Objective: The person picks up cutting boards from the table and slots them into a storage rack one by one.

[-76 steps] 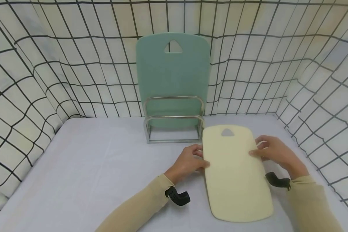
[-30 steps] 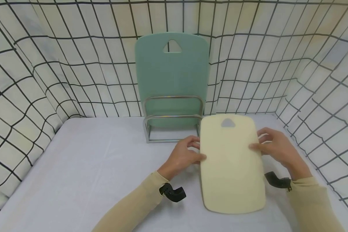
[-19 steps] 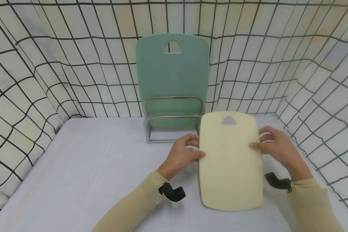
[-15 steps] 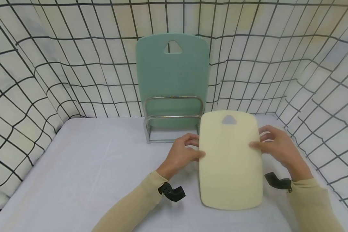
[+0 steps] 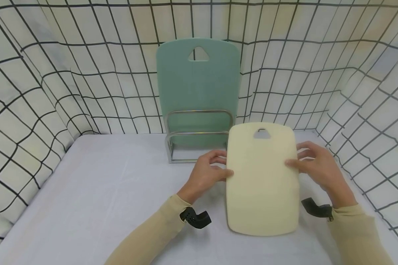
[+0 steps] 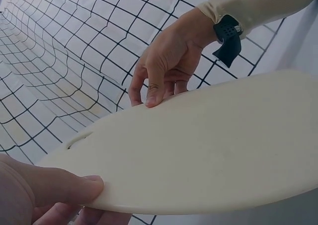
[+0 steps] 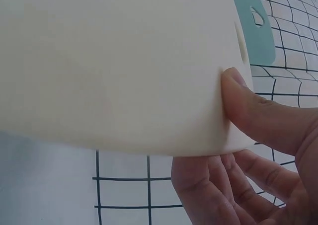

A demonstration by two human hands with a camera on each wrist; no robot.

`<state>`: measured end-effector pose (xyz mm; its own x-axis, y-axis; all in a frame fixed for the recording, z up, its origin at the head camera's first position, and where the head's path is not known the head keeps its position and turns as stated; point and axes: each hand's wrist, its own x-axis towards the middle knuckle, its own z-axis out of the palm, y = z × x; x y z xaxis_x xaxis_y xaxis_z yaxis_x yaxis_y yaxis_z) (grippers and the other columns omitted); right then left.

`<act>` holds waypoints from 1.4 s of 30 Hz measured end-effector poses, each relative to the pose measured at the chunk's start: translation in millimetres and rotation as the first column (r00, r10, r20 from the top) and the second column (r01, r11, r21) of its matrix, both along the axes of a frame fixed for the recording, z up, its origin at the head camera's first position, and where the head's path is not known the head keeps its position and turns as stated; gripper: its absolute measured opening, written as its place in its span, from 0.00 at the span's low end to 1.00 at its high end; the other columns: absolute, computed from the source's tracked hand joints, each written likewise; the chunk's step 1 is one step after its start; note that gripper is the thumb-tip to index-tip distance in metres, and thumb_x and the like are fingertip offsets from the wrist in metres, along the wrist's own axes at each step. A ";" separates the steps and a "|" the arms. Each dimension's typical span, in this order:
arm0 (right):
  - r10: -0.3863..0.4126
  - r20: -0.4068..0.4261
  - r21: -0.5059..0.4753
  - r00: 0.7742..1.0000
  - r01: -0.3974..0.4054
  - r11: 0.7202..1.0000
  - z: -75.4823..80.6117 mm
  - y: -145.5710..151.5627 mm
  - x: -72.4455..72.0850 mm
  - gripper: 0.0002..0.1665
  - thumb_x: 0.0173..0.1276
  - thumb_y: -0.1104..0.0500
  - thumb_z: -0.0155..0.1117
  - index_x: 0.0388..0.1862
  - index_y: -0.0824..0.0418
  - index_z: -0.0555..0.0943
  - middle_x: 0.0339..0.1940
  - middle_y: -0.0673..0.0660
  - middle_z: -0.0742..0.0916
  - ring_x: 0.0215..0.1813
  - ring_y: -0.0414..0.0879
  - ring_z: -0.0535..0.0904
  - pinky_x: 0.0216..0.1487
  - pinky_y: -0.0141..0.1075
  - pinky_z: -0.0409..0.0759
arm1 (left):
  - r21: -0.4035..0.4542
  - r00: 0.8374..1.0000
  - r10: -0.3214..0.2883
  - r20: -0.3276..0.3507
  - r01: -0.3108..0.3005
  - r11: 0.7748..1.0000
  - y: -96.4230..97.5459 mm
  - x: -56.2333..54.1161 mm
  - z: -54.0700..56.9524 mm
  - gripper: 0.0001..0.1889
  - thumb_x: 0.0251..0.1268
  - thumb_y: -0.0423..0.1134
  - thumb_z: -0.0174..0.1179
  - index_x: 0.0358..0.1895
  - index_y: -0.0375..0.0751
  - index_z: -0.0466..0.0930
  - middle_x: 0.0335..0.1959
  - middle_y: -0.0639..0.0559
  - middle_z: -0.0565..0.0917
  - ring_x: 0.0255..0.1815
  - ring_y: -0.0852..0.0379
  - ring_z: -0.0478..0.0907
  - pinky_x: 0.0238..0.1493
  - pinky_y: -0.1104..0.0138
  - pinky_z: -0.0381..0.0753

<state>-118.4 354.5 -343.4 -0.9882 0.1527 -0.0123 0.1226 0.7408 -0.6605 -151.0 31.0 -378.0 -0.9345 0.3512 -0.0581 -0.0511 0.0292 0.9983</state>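
A cream cutting board [image 5: 262, 184] with a rounded handle hole tilts upward at its far end, right of centre in the head view. My left hand [image 5: 205, 175] pinches its left edge, thumb on the face and fingers behind. On the opposite edge my right hand [image 5: 315, 165] grips the same way; the right wrist view shows its thumb [image 7: 248, 106] on top and the fingers beneath. Behind and to the left, a green cutting board [image 5: 199, 81] stands upright in a metal wire rack [image 5: 199, 133]. The cream board's upper left corner overlaps the rack's right side in view.
A white cloth-covered table [image 5: 103, 191] spreads out beneath. White walls with a dark grid net [image 5: 112, 81] close in the back and both sides. The right wall [image 5: 378, 147] runs near my right arm.
Both hands have raised the cream board's far end and shifted it slightly left and away from me. Its tilt has grown steeper. The green board and rack stay put.
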 end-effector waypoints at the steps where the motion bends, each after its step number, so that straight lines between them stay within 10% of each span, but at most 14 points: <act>1: -0.003 -0.005 0.000 1.000 0.003 1.000 0.3 -0.5 0.2 0.45 0.63 0.35 0.74 0.69 0.60 0.73 0.57 0.69 0.86 0.44 0.52 0.87 0.41 0.35 0.79 | 0.000 1.000 0.000 -0.004 0.000 1.000 -0.3 -0.2 0.5 0.27 0.54 0.26 0.72 0.60 0.42 0.81 0.52 0.42 0.88 0.31 0.61 0.87 0.42 0.61 0.91; 26: -0.091 -0.076 -0.032 0.993 0.088 0.996 5.8 -19.7 8.6 0.42 0.63 0.34 0.73 0.67 0.56 0.75 0.58 0.66 0.86 0.54 0.59 0.86 0.44 0.38 0.76 | -0.034 0.998 0.045 -0.048 -0.047 0.998 -10.7 -1.1 7.1 0.26 0.54 0.28 0.72 0.59 0.46 0.83 0.52 0.42 0.88 0.33 0.59 0.88 0.41 0.63 0.89; 42: -0.090 -0.215 -0.054 0.972 0.080 0.995 5.7 -28.1 11.7 0.36 0.62 0.43 0.78 0.63 0.58 0.78 0.54 0.66 0.88 0.34 0.26 0.82 0.36 0.28 0.78 | -0.031 0.992 0.069 -0.110 -0.073 0.997 -20.1 3.2 11.2 0.27 0.54 0.28 0.72 0.60 0.48 0.83 0.52 0.42 0.88 0.37 0.57 0.90 0.40 0.62 0.90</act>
<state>-106.7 326.3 -337.7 -0.9514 0.2405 0.1924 0.0339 0.7027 -0.7107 -147.8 10.9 -366.9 -0.9586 0.2829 0.0338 0.0541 0.0642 0.9965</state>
